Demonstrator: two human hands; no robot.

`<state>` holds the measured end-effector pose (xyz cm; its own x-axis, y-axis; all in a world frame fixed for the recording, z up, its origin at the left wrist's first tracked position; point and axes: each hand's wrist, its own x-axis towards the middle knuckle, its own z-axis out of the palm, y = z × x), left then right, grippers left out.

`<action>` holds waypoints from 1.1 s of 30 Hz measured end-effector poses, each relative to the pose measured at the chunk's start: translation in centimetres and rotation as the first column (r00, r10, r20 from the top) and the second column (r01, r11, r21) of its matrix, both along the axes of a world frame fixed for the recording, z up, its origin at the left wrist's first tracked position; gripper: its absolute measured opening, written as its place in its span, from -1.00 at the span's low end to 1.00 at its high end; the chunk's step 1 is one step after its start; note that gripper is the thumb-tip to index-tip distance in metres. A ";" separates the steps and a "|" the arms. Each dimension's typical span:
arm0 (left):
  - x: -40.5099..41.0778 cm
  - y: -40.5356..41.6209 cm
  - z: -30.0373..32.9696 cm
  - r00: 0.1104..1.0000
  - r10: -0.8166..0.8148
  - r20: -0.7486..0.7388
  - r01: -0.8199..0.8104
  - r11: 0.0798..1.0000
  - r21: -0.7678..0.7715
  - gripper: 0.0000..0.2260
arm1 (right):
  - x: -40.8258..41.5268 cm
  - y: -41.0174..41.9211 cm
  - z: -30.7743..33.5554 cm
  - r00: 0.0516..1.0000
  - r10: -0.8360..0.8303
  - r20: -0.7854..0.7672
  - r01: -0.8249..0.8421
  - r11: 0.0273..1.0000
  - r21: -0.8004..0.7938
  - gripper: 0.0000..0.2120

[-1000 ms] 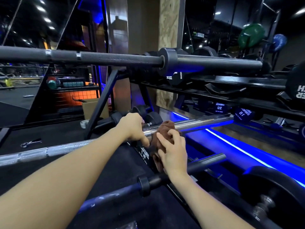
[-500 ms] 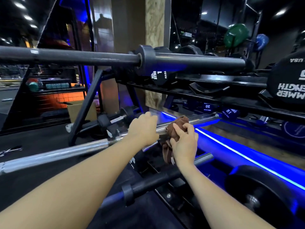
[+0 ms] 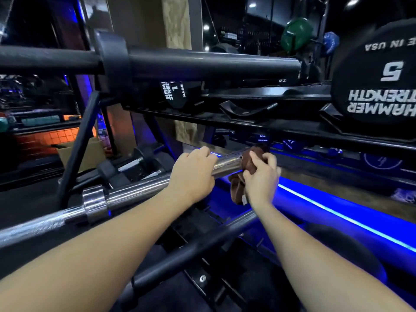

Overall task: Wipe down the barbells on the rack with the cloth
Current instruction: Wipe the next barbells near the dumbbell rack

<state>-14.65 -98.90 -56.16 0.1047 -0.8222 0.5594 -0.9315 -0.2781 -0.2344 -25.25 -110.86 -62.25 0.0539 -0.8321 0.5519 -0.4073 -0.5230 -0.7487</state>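
Barbell, the shiny chrome steel one (image 3: 139, 194), lies across the middle level of a black metal rack (image 3: 77, 152), running from the lower left of the view up toward the centre right, with its smooth sleeve end pointing away and to the right. Its long axis is close to level, slanting gently upward in the picture as it recedes. The left hand (image 3: 193, 174) is curled over the sleeve from above, gripping it to steady it. Just beyond it, the right hand (image 3: 262, 176) pinches a bunched brown cloth (image 3: 245, 174) against the far tip of the sleeve, with a loose tail of cloth hanging below the bar. Judging from this, the wiping of the chrome bar is at its right-hand end; whether the rest of its length is already clean cannot be told from the sheen alone. A thick matte black barbell (image 3: 202, 63) rests on the top level, lying nearly level from left to right, and a thinner dark barbell (image 3: 202, 244) sits on the lowest level, parallel to the chrome one. Neither is touched by the cloth, so both probably still need wiping. Behind the rack, black dumbbells (image 3: 371, 79) sit on a shelf above a blue light strip (image 3: 337, 212).
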 end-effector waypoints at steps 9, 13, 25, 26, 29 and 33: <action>-0.8 0.3 -0.2 1.000 -0.016 -0.020 0.016 1.000 0.017 -0.69 | -3.0 -1.3 -0.1 0.998 0.024 -0.053 -0.006 0.951 0.310 -0.48; -1.8 1.9 -0.4 0.997 -0.041 -0.064 0.042 0.999 0.012 -0.71 | -4.2 1.8 -0.2 0.979 0.203 0.016 -0.195 0.917 0.348 -0.42; -4.8 7.4 0.9 -0.041 -0.132 -0.990 0.072 0.988 -0.135 -0.62 | -6.0 11.8 5.6 0.744 0.656 0.122 -0.667 0.723 0.182 -0.46; -4.8 7.9 1.3 -0.160 -0.145 -0.976 0.054 0.986 -0.156 -0.64 | -5.9 12.3 5.9 0.731 0.673 0.113 -0.682 0.713 0.160 -0.49; -4.5 9.6 2.2 -0.390 -0.198 -0.899 -0.016 0.978 -0.208 -0.80 | -5.8 13.3 6.6 0.688 0.712 0.140 -0.726 0.670 0.155 -0.55; -3.6 11.1 2.6 -0.392 -0.279 -0.877 -0.085 0.960 -0.268 -0.83 | -5.5 14.1 7.4 0.598 0.753 0.274 -0.801 0.561 0.208 -0.53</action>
